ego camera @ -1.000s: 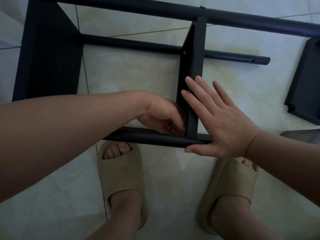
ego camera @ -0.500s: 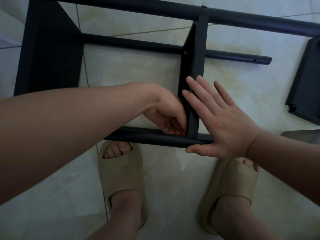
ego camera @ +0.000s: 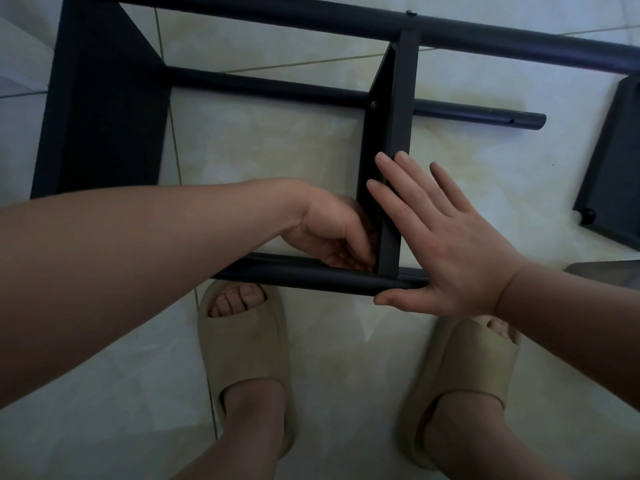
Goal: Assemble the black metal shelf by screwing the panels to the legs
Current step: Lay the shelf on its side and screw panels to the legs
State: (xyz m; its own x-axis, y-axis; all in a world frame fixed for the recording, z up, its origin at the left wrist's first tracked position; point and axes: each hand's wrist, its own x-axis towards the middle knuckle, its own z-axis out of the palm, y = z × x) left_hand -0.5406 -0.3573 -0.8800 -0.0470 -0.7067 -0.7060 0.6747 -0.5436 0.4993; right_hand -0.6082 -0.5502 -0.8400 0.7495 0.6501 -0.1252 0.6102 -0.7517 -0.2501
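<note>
Looking down, our feet are in tan slides (ego camera: 242,344) on the pale tile floor (ego camera: 346,341). Just past our toes, the nearest leg (ego camera: 304,271) of the black shelf lies across the tiles. Our right hand (ego camera: 450,251) is flat and open, with straight fingers pressed on the outer side of the upright middle panel (ego camera: 398,116) and the thumb along that leg. Our left hand (ego camera: 329,233) is tucked into the inside corner where the panel meets the leg, fingers curled. We can't tell if it's holding anything. Further back, a second leg (ego camera: 277,88) and the far leg (ego camera: 311,20) meet the same panel. There's a bigger panel (ego camera: 104,116) on the left and a loose panel (ego camera: 613,161) off to the right.
</note>
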